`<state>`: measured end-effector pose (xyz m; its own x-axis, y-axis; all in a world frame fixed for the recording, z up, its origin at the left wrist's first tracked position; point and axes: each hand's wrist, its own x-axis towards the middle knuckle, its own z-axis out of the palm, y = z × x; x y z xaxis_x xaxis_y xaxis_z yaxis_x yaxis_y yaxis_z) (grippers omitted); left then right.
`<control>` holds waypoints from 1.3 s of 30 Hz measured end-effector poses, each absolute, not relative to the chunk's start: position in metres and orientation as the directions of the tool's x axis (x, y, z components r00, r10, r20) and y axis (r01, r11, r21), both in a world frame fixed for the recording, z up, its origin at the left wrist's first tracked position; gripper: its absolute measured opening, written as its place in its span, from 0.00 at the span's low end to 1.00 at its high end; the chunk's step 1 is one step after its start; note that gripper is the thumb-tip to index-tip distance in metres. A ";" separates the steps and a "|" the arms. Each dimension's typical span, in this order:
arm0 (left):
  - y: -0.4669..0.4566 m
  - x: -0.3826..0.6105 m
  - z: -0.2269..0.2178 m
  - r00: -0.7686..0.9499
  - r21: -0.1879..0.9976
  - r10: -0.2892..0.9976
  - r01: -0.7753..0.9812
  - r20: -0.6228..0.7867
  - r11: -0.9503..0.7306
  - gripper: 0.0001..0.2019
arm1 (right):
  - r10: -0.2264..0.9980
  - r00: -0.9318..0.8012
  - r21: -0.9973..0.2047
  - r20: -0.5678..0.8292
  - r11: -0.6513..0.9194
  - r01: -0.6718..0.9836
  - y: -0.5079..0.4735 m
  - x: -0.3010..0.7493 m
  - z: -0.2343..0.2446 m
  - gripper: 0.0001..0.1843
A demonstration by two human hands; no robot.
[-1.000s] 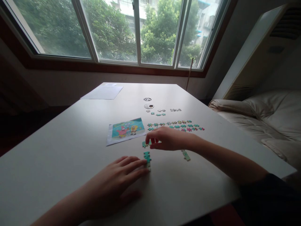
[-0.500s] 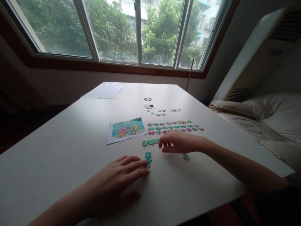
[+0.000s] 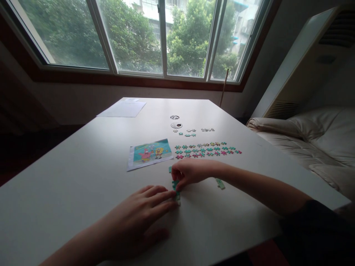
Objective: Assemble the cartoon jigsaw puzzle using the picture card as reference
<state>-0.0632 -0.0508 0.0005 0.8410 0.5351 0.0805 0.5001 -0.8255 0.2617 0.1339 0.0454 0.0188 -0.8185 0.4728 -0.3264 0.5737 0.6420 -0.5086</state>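
We have a short strip of joined jigsaw pieces [image 3: 175, 183] on the white table [image 3: 69, 166], partly covered by fingers of both hands. Our left hand [image 3: 152, 208] lies spread and nearly flat, fingertips resting on the strip's near part without gripping it. Our right hand [image 3: 190, 173] is curled at the far end, thumb and fingertips drawn close together; they hide what lies between, so we cannot tell whether a piece is pinched there.

For handling the strip well, we would keep the left fingertips light but steady, as the smooth top probably lets it skid. Any knob is best set over its socket and pressed straight down — a sideways shove could pop the links. Our right knuckles should stay clear of the green section [image 3: 170, 169] just beyond and the rows of loose pieces [image 3: 206, 150] past it.

We can read no brand or wording. The picture sheet [image 3: 151, 152] shows what look like SpongeBob, Patrick and Squidward; any lettering on it is too small to make out. The white paper [image 3: 122, 109] at the table's far left is too pale to read.
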 end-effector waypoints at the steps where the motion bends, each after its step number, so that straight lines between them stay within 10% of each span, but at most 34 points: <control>1: -0.051 -0.063 0.001 0.841 0.264 0.535 0.500 0.078 -0.825 0.22 | 0.469 -0.823 -0.523 -0.321 0.637 0.567 0.046 0.133 0.019 0.13; 24: -0.043 -0.065 -0.009 0.814 0.108 0.565 0.554 0.138 -0.825 0.14 | 0.744 -0.644 -0.576 -0.179 0.451 0.681 0.059 0.261 0.021 0.09; 39: -0.062 -0.028 -0.010 0.870 0.025 0.447 0.452 0.209 -0.892 0.13 | 0.654 -0.692 -0.431 -0.306 0.553 0.713 0.039 0.255 0.026 0.15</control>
<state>-0.0281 -0.0617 -0.0099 0.8700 0.4466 0.2088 0.4517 -0.8918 0.0254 0.2551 0.0388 0.0264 -0.6919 0.6537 -0.3064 0.7131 0.5526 -0.4314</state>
